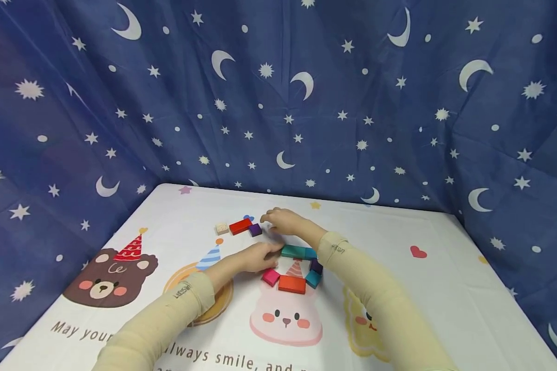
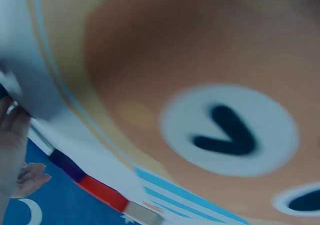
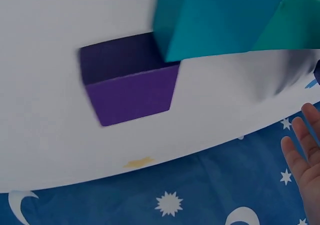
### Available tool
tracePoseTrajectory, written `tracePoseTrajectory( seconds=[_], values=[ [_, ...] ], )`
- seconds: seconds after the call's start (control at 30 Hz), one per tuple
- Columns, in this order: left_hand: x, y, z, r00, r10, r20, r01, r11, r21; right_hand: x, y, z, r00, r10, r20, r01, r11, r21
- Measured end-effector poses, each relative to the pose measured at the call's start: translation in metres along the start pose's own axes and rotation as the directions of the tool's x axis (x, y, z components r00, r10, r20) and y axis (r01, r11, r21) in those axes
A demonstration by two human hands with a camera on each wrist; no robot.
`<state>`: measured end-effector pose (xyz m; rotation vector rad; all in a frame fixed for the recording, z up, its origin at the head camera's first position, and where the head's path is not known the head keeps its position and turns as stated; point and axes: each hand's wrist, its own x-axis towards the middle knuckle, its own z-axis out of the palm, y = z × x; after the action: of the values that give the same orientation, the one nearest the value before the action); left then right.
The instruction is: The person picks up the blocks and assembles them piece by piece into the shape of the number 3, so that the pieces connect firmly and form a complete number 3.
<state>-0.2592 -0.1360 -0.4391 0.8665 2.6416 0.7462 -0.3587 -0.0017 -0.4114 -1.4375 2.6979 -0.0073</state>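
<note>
Teal block (image 1: 293,251) on table (image 1: 380,226), long axis left to right, far side of block loop; left end toward left hand (image 1: 258,257), grip cannot be told. Orange block (image 1: 292,284) roughly parallel, near side. Right hand (image 1: 284,221) loosely spread, near purple block (image 1: 255,230) beside red block (image 1: 240,226), its right end slanting away.

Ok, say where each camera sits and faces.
Head: on the person's head, facing forward and down at the table and curtain; sleeves, left hand and right hand show.
Left wrist: on that wrist, close over a printed picture; both hands show partly at the left edge.
Right wrist: on that wrist, facing a purple block and teal block; fingers show at the right edge.
Shared: head and left wrist both show the red block beside the pale block.
</note>
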Motion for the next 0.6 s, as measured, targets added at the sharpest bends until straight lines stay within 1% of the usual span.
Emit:
tracePoseTrajectory(
  seconds=[0.13,0.23,0.3,0.4,0.5,0.6],
  values=[
    [-0.008,-0.006,0.0,0.999,0.029,0.024,-0.028,0.998,-0.058,0.008,-0.002,0.005,0.999,0.015,0.031,-0.015,1.0,-0.006],
    [-0.012,-0.008,-0.001,0.999,0.054,-0.005,-0.054,0.994,-0.098,0.012,-0.003,0.006,0.999,0.026,0.031,-0.026,1.0,-0.006],
    [-0.014,-0.009,-0.003,0.997,0.066,-0.044,-0.07,0.993,-0.1,0.013,-0.003,0.006,0.999,0.031,0.022,-0.031,0.999,-0.011],
    [-0.017,-0.01,-0.007,0.988,0.064,-0.137,-0.076,0.994,-0.082,0.016,-0.004,0.006,0.999,0.039,0.011,-0.038,0.999,-0.023],
    [-0.024,-0.011,-0.012,0.975,0.033,-0.218,-0.051,0.996,-0.078,0.019,-0.008,0.005,0.999,0.05,0.019,-0.049,0.998,-0.044],
    [-0.031,-0.013,-0.014,0.963,0.001,-0.268,-0.023,0.997,-0.078,0.024,-0.013,0.004,0.997,0.066,0.03,-0.064,0.995,-0.08]
  ],
)
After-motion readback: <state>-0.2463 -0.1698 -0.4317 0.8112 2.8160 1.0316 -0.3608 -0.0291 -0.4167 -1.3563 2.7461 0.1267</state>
